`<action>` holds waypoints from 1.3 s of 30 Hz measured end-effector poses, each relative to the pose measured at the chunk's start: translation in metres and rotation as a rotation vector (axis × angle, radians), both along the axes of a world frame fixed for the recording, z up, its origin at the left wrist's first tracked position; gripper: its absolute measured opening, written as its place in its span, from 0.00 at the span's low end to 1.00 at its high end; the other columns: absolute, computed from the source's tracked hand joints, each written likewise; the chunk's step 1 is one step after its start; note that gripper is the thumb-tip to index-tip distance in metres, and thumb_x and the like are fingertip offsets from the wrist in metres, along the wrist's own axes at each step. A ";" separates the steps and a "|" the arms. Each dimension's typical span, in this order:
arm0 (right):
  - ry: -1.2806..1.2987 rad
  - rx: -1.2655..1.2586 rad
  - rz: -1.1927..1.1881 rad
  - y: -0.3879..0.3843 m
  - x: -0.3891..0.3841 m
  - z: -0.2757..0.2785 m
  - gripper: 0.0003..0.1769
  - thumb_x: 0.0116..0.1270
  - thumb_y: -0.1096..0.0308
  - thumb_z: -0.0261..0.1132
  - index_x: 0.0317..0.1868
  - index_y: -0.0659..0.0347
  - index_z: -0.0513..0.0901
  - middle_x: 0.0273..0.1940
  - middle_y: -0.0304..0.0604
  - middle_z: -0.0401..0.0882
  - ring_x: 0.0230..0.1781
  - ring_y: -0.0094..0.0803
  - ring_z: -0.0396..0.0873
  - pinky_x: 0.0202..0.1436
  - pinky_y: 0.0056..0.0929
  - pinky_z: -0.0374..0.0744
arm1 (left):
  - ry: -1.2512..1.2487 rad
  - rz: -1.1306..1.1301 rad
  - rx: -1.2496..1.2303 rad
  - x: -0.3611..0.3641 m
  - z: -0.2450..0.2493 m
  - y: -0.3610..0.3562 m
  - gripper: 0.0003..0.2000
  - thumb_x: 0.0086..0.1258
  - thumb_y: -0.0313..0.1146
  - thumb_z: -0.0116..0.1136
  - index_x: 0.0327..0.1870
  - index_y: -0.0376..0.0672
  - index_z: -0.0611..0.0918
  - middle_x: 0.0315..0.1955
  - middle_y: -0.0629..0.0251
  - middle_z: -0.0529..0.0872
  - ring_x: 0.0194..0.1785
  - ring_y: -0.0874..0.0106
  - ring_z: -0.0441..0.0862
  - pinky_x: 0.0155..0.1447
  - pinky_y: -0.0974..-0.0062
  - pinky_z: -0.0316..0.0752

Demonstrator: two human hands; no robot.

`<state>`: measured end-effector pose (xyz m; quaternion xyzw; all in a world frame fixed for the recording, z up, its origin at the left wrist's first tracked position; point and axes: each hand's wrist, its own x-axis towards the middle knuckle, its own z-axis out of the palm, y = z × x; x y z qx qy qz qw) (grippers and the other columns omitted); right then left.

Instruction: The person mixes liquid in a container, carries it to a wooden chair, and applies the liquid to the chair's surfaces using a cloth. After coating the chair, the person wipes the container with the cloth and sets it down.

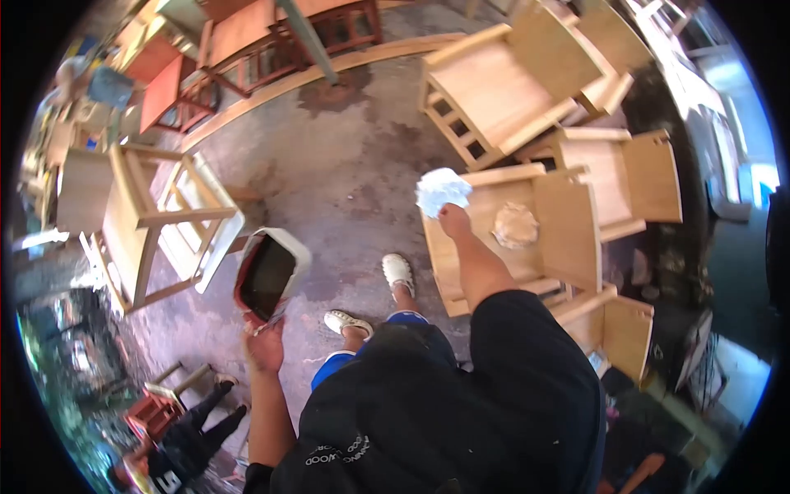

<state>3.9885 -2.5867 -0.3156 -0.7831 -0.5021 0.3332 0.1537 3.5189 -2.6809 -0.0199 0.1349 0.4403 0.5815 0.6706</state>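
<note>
That chair (569,230) looks to me like bare pale wood, smooth and matt; the red furniture (239,39) over there is wood too. The white wad (441,189) is crumpled, cloth or paper, I can't tell. The tub (296,253) seems plastic, the floor (354,181) matt, blotchy concrete.

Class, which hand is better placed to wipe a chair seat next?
Probably the right hand: it holds a pale wad by a wooden chair, while the left hand holds a container farther off.
</note>
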 end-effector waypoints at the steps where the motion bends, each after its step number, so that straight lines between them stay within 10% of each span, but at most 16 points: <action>1: -0.014 0.000 -0.024 0.005 0.003 -0.010 0.09 0.56 0.63 0.64 0.34 0.57 0.81 0.35 0.49 0.82 0.39 0.47 0.80 0.44 0.43 0.76 | -0.003 -0.003 -0.013 0.002 -0.005 -0.001 0.27 0.63 0.41 0.57 0.65 0.47 0.68 0.62 0.59 0.73 0.63 0.60 0.72 0.65 0.60 0.68; 3: -0.022 0.300 -0.094 0.011 0.012 -0.035 0.17 0.50 0.69 0.67 0.43 0.56 0.78 0.44 0.47 0.77 0.50 0.45 0.74 0.56 0.39 0.72 | 0.001 -0.040 -0.007 0.013 -0.001 0.004 0.28 0.63 0.42 0.57 0.65 0.48 0.68 0.62 0.61 0.73 0.63 0.62 0.72 0.64 0.60 0.68; 7: -0.371 0.056 0.035 0.054 0.022 -0.011 0.31 0.51 0.70 0.69 0.58 0.56 0.73 0.53 0.50 0.75 0.57 0.48 0.71 0.61 0.42 0.71 | 0.049 -0.026 -0.043 0.024 0.012 0.006 0.31 0.60 0.44 0.61 0.64 0.45 0.68 0.60 0.62 0.75 0.61 0.65 0.73 0.64 0.62 0.68; 14: -0.489 -0.292 0.220 0.079 0.029 0.004 0.22 0.70 0.59 0.46 0.54 0.63 0.77 0.59 0.54 0.70 0.57 0.51 0.73 0.59 0.43 0.74 | 0.047 0.006 -0.097 0.013 0.017 -0.007 0.28 0.56 0.42 0.64 0.58 0.46 0.71 0.53 0.64 0.79 0.56 0.68 0.77 0.61 0.65 0.71; 16: -0.438 -0.252 0.049 0.077 0.027 -0.002 0.18 0.67 0.62 0.50 0.49 0.62 0.81 0.57 0.53 0.72 0.55 0.49 0.74 0.59 0.43 0.74 | 0.068 0.001 -0.091 0.010 0.020 -0.009 0.28 0.56 0.42 0.64 0.59 0.47 0.71 0.53 0.64 0.79 0.55 0.68 0.77 0.61 0.65 0.71; 20: -0.590 -0.203 0.522 0.050 0.026 0.024 0.18 0.53 0.56 0.65 0.41 0.59 0.84 0.48 0.49 0.77 0.48 0.46 0.76 0.56 0.43 0.75 | 0.067 -0.016 -0.082 0.003 0.028 -0.014 0.29 0.56 0.44 0.64 0.60 0.48 0.70 0.51 0.66 0.79 0.54 0.69 0.78 0.61 0.66 0.71; 25: -0.089 -0.026 0.188 -0.019 0.019 -0.009 0.18 0.43 0.60 0.66 0.29 0.67 0.81 0.26 0.56 0.77 0.30 0.46 0.78 0.39 0.39 0.77 | 0.002 -0.001 -0.030 -0.010 0.026 -0.021 0.31 0.55 0.45 0.65 0.61 0.51 0.70 0.50 0.68 0.79 0.53 0.71 0.77 0.60 0.68 0.70; 30: 0.947 -0.061 -0.359 -0.053 -0.035 0.021 0.17 0.55 0.76 0.56 0.48 0.59 0.75 0.39 0.40 0.78 0.41 0.39 0.79 0.46 0.38 0.78 | -0.064 0.055 -0.008 -0.025 0.022 -0.026 0.31 0.55 0.46 0.65 0.62 0.55 0.70 0.51 0.72 0.78 0.52 0.73 0.76 0.59 0.69 0.71; 39: 1.189 0.006 -0.198 0.066 -0.173 0.151 0.23 0.55 0.77 0.52 0.54 0.60 0.74 0.44 0.42 0.77 0.44 0.36 0.78 0.49 0.37 0.78 | -0.141 0.208 0.067 -0.107 -0.004 -0.046 0.29 0.58 0.44 0.64 0.61 0.51 0.70 0.49 0.67 0.79 0.49 0.71 0.77 0.56 0.67 0.72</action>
